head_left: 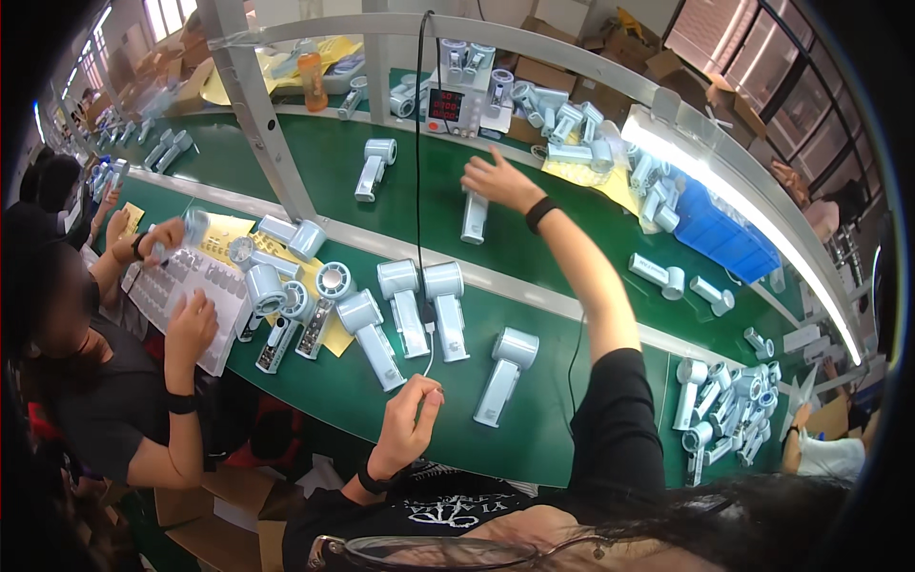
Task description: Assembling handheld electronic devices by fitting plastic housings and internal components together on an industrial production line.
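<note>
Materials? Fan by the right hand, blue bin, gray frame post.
Handheld fan by the right hand: likely plastic, pale blue, smooth semi-gloss; molded curves, soft highlights. Blue bin: probably plastic; even, saturated color, finish unclear. Gray frame post: probably metal, satin; straight profile, dark hole, coating unclear.

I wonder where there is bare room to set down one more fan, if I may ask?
Near green table: between the lone handheld fan and the black sleeve, though a thin cable runs there. Far green strip: between the metal post and the next fan to its right. Crowded: the left fan cluster and the right-hand fan heap.
</note>
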The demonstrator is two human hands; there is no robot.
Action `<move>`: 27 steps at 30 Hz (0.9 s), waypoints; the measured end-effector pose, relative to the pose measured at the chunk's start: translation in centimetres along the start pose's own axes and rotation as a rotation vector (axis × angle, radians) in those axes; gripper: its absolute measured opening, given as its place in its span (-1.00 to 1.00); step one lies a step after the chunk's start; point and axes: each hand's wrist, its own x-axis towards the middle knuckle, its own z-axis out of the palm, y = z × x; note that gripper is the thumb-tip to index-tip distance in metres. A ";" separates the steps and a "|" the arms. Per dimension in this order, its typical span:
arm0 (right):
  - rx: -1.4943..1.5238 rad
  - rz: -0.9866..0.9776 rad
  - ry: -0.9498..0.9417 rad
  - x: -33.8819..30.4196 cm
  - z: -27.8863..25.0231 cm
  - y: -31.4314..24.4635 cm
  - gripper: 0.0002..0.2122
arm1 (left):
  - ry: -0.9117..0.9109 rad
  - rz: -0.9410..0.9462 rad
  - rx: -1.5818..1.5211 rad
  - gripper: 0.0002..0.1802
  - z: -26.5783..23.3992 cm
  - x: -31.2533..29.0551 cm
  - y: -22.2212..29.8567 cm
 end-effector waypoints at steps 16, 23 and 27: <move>1.706 1.147 0.667 -24.2 -24.1 -16.6 -0.26 | -0.048 0.167 -0.063 -0.94 3.8 0.8 3.0; 1.961 1.333 0.825 -26.1 -25.9 -21.0 -0.24 | -0.058 0.331 0.105 -0.98 4.9 0.1 4.4; 1.866 1.349 0.811 -26.5 -26.2 -21.0 -0.28 | -0.148 0.366 0.276 -0.95 4.4 0.1 4.2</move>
